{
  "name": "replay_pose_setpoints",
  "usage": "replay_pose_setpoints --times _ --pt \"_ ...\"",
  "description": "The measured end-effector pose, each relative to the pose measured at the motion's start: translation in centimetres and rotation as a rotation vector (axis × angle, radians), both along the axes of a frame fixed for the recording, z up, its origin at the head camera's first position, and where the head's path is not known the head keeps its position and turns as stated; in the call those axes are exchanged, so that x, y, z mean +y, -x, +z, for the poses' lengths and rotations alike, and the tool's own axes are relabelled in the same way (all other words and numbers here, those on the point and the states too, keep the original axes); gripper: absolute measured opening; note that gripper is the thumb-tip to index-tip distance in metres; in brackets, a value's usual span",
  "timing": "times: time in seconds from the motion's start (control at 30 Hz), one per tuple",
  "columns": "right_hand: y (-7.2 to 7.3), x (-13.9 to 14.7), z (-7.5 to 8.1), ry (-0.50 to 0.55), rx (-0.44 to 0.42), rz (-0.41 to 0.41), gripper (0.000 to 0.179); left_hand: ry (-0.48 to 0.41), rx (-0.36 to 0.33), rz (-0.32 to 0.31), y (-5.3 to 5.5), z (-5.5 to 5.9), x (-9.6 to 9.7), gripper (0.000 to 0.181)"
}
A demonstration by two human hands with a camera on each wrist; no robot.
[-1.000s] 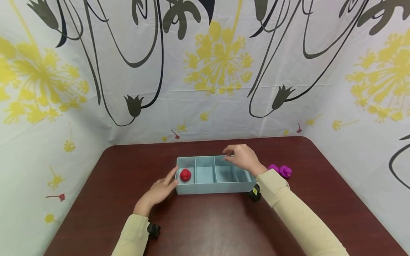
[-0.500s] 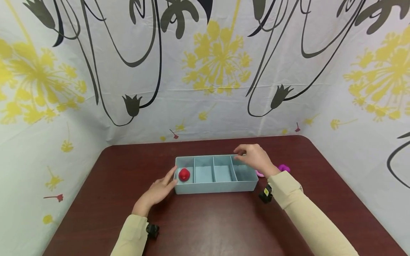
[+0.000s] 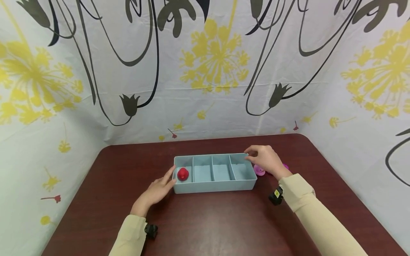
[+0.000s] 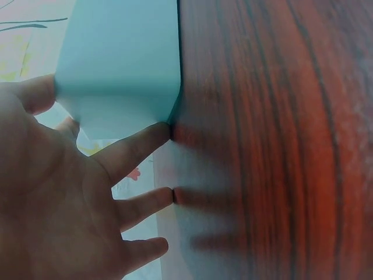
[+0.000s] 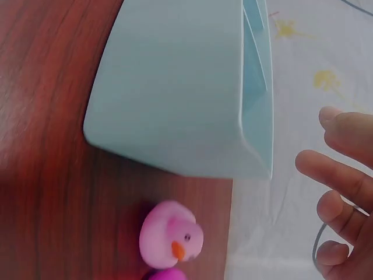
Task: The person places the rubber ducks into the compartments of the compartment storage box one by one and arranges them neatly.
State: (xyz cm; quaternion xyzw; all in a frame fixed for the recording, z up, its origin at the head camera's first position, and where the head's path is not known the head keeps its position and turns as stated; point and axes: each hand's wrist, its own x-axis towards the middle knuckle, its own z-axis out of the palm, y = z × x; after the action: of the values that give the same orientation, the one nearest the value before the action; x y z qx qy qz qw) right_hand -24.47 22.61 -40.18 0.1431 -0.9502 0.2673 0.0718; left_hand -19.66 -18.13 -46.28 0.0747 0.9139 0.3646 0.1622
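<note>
A light blue box (image 3: pixel 215 185) with a row of compartments stands on the table. In its leftmost compartment sits a small red rounded toy (image 3: pixel 183 174). My left hand (image 3: pixel 156 192) touches the box's left end, fingers spread; in the left wrist view its fingertips lie against the end wall and bottom edge. Over the right end of the box hovers my right hand (image 3: pixel 266 159), its fingers loosely bent and holding nothing. A pink rubber duck (image 5: pixel 171 234) stands on the table just right of the box, under that hand. Beside it, a magenta toy (image 5: pixel 168 274) is mostly hidden.
The dark red wooden table (image 3: pixel 205 220) reaches back to a white patterned cloth (image 3: pixel 217 117) hung behind and at both sides. The other box compartments, such as the rightmost one (image 3: pixel 242 170), hold nothing.
My right hand has moved right along the box, from above its third compartment to its right end, uncovering the pink duck. My left hand stays at the left end.
</note>
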Motion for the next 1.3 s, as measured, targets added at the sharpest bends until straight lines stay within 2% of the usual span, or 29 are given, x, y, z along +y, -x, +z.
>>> replay_pose_setpoints --times 0.33,0.6,0.8,1.07,1.3 --pt "-0.5 2.8 0.0 0.015 -0.025 -0.052 0.019 0.007 0.006 0.008 -0.2 0.4 -0.2 0.063" --pt "-1.2 5.4 -0.5 0.011 -0.037 -0.095 0.018 0.014 0.013 0.011 -0.3 0.3 -0.2 0.062" --pt "-1.7 7.3 -1.2 -0.001 -0.051 -0.119 0.022 0.011 0.011 0.012 -0.3 0.2 -0.1 0.062" --pt "-1.7 9.1 -1.9 0.0 -0.062 -0.127 0.026 0.005 0.02 0.01 -0.2 0.4 -0.2 0.062" --pt "-2.2 11.3 -3.4 -0.02 -0.043 -0.136 0.027 0.007 -0.002 0.02 -0.3 0.3 0.1 0.063"
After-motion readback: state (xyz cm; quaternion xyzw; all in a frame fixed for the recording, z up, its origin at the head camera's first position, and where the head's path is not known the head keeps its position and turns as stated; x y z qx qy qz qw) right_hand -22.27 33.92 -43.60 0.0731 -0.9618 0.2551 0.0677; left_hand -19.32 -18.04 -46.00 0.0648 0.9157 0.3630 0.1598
